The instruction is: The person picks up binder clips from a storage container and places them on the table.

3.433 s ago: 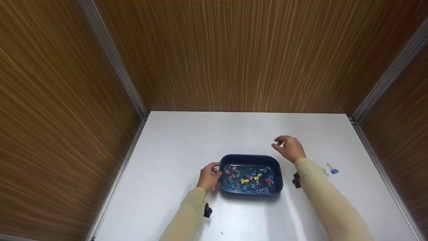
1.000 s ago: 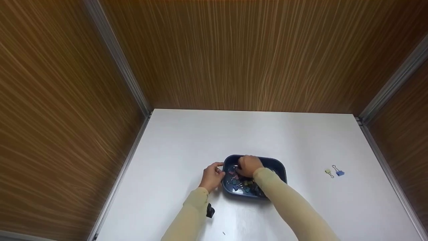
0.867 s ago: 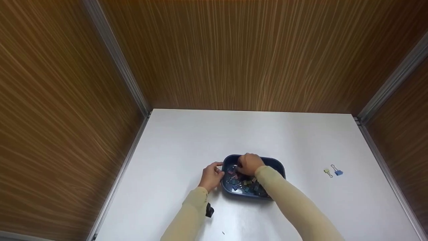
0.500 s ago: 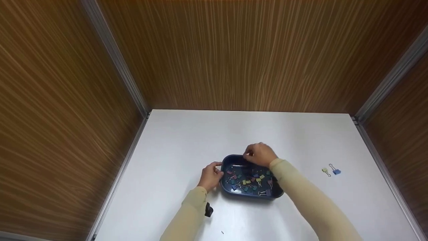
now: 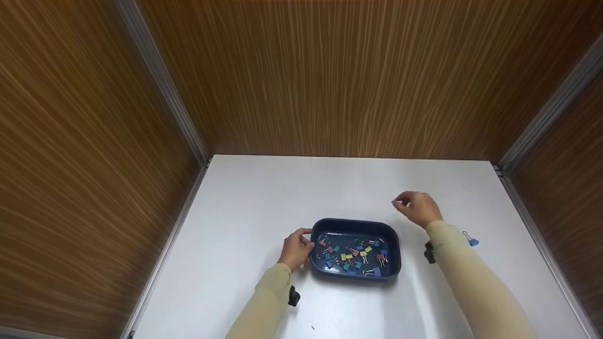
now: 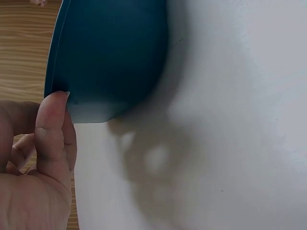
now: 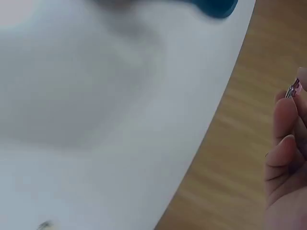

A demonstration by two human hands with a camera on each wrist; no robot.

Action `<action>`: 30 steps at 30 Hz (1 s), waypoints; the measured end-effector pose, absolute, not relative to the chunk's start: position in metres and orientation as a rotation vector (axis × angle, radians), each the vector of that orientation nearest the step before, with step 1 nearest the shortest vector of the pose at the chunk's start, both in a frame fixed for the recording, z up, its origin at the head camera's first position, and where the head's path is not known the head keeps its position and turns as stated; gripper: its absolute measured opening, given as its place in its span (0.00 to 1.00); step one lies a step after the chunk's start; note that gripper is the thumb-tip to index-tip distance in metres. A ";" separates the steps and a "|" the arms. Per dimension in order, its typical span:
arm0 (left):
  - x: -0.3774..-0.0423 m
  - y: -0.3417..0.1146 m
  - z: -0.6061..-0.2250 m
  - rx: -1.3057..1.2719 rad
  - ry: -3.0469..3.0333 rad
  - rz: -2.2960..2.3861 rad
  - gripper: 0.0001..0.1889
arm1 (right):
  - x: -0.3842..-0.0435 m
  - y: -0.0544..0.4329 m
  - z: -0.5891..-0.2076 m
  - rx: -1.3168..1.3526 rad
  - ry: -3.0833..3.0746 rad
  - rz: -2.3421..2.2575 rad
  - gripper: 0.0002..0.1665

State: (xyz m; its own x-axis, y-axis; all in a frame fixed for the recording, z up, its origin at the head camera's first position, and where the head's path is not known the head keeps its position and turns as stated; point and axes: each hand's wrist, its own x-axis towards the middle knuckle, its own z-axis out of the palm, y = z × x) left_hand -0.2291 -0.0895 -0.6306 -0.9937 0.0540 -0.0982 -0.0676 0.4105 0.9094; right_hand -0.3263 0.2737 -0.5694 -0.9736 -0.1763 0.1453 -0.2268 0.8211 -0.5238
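A dark blue rectangular bin (image 5: 355, 225) rests on the table, with several small binder clips in pink, yellow, teal and blue spread over its floor. At its left end, my left hand (image 5: 295, 248) holds the wall; in the left wrist view the thumb (image 6: 52, 112) lies against the bin wall (image 6: 110, 57) near the rim. My right hand (image 5: 418, 207) is above the table, right of and beyond the bin. It pinches a small pink binder clip (image 7: 297, 88) between thumb and fingertips, silver handles showing in the right wrist view.
A blue binder clip (image 5: 472, 240) lies on the white table (image 5: 264, 188) at the right, beyond the right sleeve. A small dark sliver (image 5: 313, 327) lies near the front. Wood-grain panels (image 5: 330, 80) with metal edge strips stand at the back and both sides.
My right hand has come up out of the bin and moved right with the pink binder clip. The sleeve now covers the yellow clip on the table. My left hand stays at the bin.
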 end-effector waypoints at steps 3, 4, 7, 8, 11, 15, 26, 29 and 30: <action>-0.228 -0.089 -0.629 -0.015 2.552 1.642 0.20 | -0.324 0.293 -0.573 0.232 -2.937 0.873 0.15; -0.228 -0.089 -0.629 -0.014 2.555 1.642 0.20 | -0.323 0.299 -0.575 0.207 -2.944 0.876 0.16; -0.226 -0.088 -0.629 -0.018 2.550 1.649 0.20 | -0.318 0.314 -0.580 0.147 -2.961 0.882 0.17; -0.226 -0.088 -0.629 -0.017 2.545 1.656 0.20 | -0.316 0.319 -0.581 0.129 -2.965 0.878 0.17; -0.224 -0.087 -0.629 -0.006 2.533 1.673 0.19 | -0.309 0.333 -0.586 0.074 -2.970 0.896 0.18; -0.222 -0.087 -0.628 0.007 2.530 1.678 0.19 | -0.300 0.349 -0.592 0.000 -2.972 0.933 0.20; -0.218 -0.087 -0.627 0.005 2.512 1.685 0.19 | -0.278 0.381 -0.615 -0.141 -2.966 0.890 0.24; -0.218 -0.087 -0.626 0.016 2.512 1.686 0.19 | -0.274 0.383 -0.621 -0.203 -2.986 0.860 0.23; -0.218 -0.087 -0.626 0.018 2.510 1.688 0.20 | -0.272 0.384 -0.623 -0.221 -2.992 0.854 0.23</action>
